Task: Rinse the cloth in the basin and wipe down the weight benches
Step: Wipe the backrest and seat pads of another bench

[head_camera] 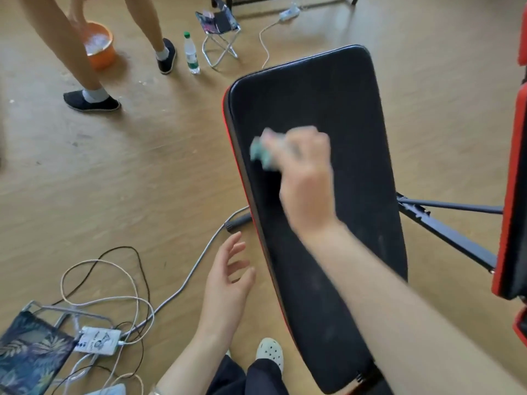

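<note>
Mid-frame, the right hand (305, 178) grips a crumpled green cloth (261, 151) and presses it on the black pad of the weight bench (342, 104) — both motion-blurred; the left hand (228, 283) hangs at lower centre, fingers loosely spread, holding nothing, just left of the pad's red edge; the orange basin (102, 57) sits at upper left by another person's legs; a green-capped bottle (191, 54) stands near it — label too blurred to read.

My right arm (399, 295) reaches from the near right towards the far middle. My right hand (305, 178) is blurred, back up, with the fingers curled round the cloth (261, 151). My left hand (228, 280) hangs nearer and to the left, fingers relaxed and spread.
</note>
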